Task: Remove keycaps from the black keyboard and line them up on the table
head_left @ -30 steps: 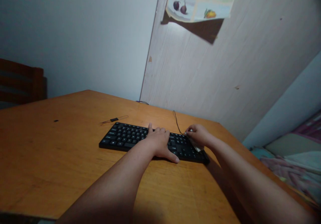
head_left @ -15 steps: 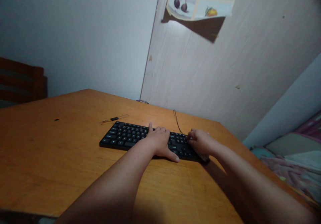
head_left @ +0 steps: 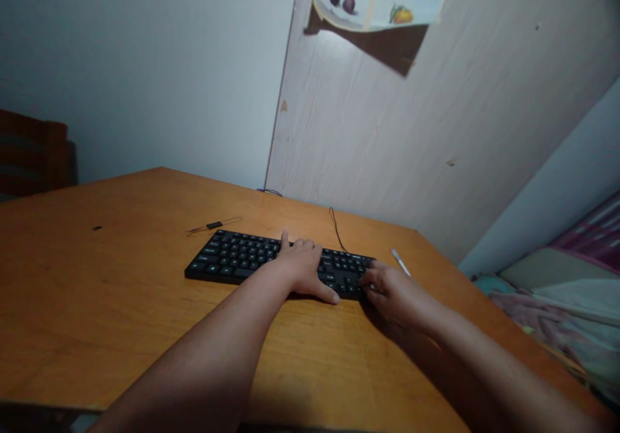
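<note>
A black keyboard (head_left: 241,254) lies across the wooden table in front of me. My left hand (head_left: 301,269) is spread over its middle, holding it across its width, fingers reaching the far edge and thumb at the near edge. At the keyboard's right end is my right hand (head_left: 387,289), with its fingers curled together against the keys and the edge. What those fingers hold, if anything, is hidden. A slim white stick (head_left: 400,262) with a darker tip lies just beyond my right hand, partly hidden by it.
The wooden table (head_left: 121,316) reaches to the wall. A thin black cord (head_left: 336,229) runs behind the keyboard. A small black piece with thin wires (head_left: 214,225) lies at its far left, and a tiny dark bit (head_left: 97,228) farther left. A chair (head_left: 33,155) stands left.
My right hand has shifted toward the near side of the keyboard's right end, and the white stick behind it now shows. My left hand stays on the keyboard. The view has shifted slightly.
</note>
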Tool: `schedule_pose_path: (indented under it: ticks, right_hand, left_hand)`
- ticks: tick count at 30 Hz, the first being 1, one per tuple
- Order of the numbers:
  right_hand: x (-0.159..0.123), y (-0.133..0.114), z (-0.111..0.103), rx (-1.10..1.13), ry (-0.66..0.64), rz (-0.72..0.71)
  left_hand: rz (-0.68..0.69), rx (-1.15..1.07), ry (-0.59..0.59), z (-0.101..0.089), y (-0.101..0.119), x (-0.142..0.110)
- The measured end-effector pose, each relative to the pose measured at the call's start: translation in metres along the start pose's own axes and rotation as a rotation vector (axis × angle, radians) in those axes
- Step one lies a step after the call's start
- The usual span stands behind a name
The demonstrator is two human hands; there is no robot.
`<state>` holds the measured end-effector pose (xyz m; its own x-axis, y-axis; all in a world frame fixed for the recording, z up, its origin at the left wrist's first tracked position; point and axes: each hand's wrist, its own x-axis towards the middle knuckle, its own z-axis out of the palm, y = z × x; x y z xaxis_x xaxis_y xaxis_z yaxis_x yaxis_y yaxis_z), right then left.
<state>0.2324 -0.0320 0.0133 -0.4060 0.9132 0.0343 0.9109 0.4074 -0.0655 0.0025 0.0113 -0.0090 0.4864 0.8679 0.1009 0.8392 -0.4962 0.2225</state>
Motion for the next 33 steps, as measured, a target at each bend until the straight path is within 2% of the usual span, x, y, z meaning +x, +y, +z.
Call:
schedule_pose_path:
  ticks: [5, 9, 17, 23, 28, 33]
  right_hand:
    - [-0.016, 0.0, 0.006, 0.06, 0.013, -0.011]
    - [-0.014, 0.003, 0.008, 0.092, 0.011, 0.029]
    - [0.023, 0.007, 0.0, 0.018, 0.037, 0.066]
    - [0.063, 0.04, 0.003, 0.059, 0.108, 0.13]
    - [0.081, 0.06, 0.009, 0.103, 0.051, 0.104]
    - [0.089, 0.061, 0.005, 0.127, 0.007, 0.045]
  left_hand:
    - [0.002, -0.014, -0.011, -0.001, 0.0, 0.0]
    - [-0.002, -0.016, -0.009, 0.0, -0.001, 0.001]
    - [0.01, -0.009, 0.016, 0.001, -0.002, 0.0]
    - [0.016, -0.015, -0.013, -0.002, -0.003, -0.001]
    - [0.008, -0.052, -0.039, -0.006, -0.009, 0.0]
    - [-0.114, -0.073, 0.015, -0.017, -0.022, 0.0]
